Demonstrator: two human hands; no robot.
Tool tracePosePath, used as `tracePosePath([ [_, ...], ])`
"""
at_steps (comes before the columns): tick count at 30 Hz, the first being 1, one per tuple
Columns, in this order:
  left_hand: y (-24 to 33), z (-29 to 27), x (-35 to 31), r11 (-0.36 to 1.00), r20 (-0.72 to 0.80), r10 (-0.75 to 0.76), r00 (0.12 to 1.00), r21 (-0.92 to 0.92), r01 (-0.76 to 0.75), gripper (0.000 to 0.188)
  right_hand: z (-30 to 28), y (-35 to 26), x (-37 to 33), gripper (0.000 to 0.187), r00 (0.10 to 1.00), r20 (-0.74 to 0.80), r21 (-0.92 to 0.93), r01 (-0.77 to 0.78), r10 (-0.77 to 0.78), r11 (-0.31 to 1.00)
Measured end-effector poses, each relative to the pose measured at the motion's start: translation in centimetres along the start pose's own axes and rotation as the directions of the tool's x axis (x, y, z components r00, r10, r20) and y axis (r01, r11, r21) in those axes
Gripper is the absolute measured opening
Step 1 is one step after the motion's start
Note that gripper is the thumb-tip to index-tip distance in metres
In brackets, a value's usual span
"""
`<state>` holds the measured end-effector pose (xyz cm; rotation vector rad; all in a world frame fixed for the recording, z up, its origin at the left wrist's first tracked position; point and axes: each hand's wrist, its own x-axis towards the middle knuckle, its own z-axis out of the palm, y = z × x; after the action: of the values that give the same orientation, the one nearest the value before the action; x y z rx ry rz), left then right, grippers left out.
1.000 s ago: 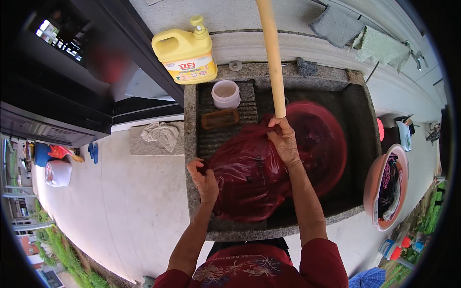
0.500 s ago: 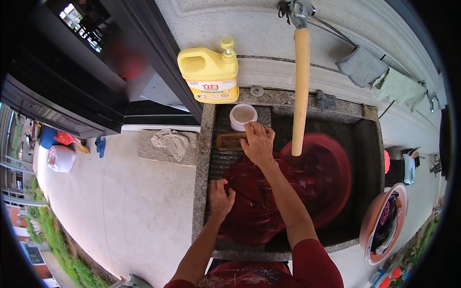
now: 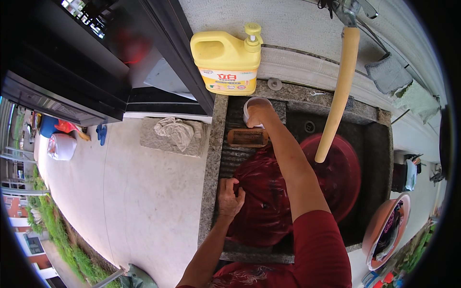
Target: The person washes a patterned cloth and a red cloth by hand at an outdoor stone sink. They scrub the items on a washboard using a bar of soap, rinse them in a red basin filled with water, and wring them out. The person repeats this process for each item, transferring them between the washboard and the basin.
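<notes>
A wet dark red garment (image 3: 261,201) lies spread over the ribbed washboard part of a stone sink (image 3: 207,192). My left hand (image 3: 230,200) is at the garment's left edge, its fingers curled onto the cloth. At the far end of the ribs my right hand (image 3: 260,114) reaches into a small white tub (image 3: 249,104); its fingers are hidden inside. Just below the tub is a wooden scrub brush (image 3: 248,138). To the right a red basin (image 3: 353,168) with dark water stands in the sink, partly covered by my right arm.
A tan hose (image 3: 340,91) hangs from the tap over the basin. On the back ledge stand a yellow pump jug (image 3: 225,62) and a round drain stopper (image 3: 274,84). An orange tub of clothes (image 3: 403,211) is at the right. A rag (image 3: 175,132) lies on a stone slab at left.
My right hand has moved from over the brush's right end up into the white tub. The left hand keeps its place on the garment. The whole view has shifted slightly.
</notes>
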<state>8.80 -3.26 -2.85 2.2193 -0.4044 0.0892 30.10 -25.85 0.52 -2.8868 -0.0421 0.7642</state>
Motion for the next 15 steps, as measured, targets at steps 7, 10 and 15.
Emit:
tracePosePath([
  [7,0.1,-0.1,0.1,1.0,0.0,-0.014,1.0,-0.019,0.014,0.03,-0.3,0.0,0.9,0.034,0.993,0.118,-0.044,-0.021,0.026,0.999],
  [10,0.0,-0.2,0.1,1.0,-0.002,-0.012,1.0,-0.021,0.012,0.03,-0.6,0.1,0.8,0.034,0.988,0.156,-0.038,-0.004,0.01,0.999],
  [15,-0.1,-0.2,0.0,1.0,-0.003,-0.009,1.0,-0.027,0.009,0.03,-1.4,0.2,0.5,0.048,0.983,0.183,0.039,0.022,-0.029,0.999],
])
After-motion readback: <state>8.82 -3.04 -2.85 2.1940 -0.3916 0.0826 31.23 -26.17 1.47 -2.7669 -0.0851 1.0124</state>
